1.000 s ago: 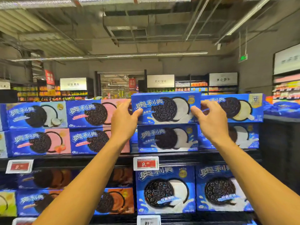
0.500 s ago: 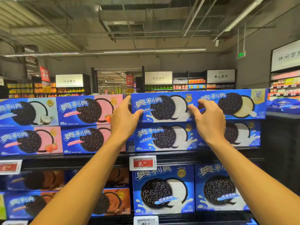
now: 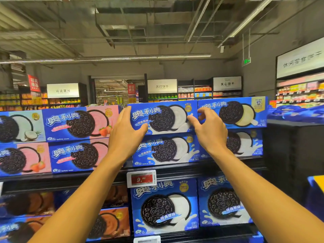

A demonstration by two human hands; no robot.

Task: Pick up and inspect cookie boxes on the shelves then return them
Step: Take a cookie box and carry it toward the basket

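With your left hand [image 3: 125, 133] spread on the top box [image 3: 162, 118], which sits on another box [image 3: 166, 149] on the upper shelf [image 3: 192, 168], and your right hand [image 3: 209, 130] loosely curled, grasping nothing, close both ends' grip evenly before lifting.

Supermarket aisles [image 3: 192, 92], seemingly exposed ceiling [image 3: 122, 23]

2 hands [image 3: 126, 135]; 12 cookie boxes [image 3: 163, 118]; 2 price tags [image 3: 141, 178].
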